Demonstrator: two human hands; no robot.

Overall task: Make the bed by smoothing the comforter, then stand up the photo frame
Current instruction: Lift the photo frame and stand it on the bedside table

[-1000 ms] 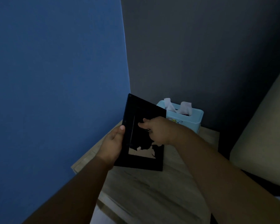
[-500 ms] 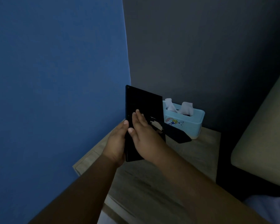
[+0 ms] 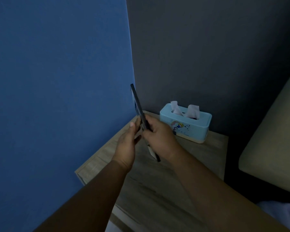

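Note:
The black photo frame [image 3: 137, 102] is held edge-on above the wooden nightstand [image 3: 166, 190], tilted so its top leans toward the blue wall. My right hand [image 3: 159, 139] grips it from the right side near its middle. My left hand [image 3: 127, 144] touches it from the left, fingers against its face. The frame's lower corner pokes out below my right hand. Its picture side is hidden from me.
A light blue tissue box [image 3: 186, 124] with white tissues sticking out stands at the nightstand's back right. The blue wall [image 3: 57, 97] runs along the left, a dark grey wall [image 3: 199, 56] behind. The bed's beige headboard [image 3: 274, 148] is at the right.
The frame has turned from facing me to edge-on and risen slightly. Both hands have shifted along it, and the camera view has pulled back a little.

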